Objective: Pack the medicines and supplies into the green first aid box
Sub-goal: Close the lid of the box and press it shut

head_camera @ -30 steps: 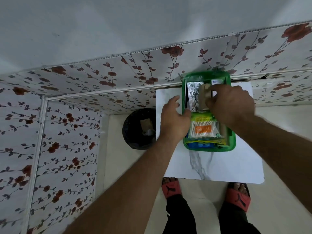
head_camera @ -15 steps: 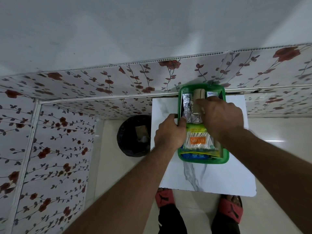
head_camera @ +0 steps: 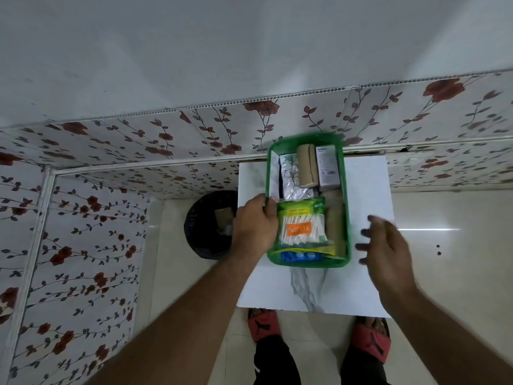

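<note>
The cotton swab pack [head_camera: 301, 227], just right of the left hand [head_camera: 254, 226], bears an orange label with white letters, upside down to the camera and too blurred to read with certainty. The small white box [head_camera: 327, 166], beyond both hands, carries blue print too small to read.

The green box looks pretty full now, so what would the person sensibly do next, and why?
Probably look for the lid. The green box already holds cotton buds, a bandage roll and foil strips; the white table shows nothing loose. The left hand steadies its rim, the right hand is free.
</note>
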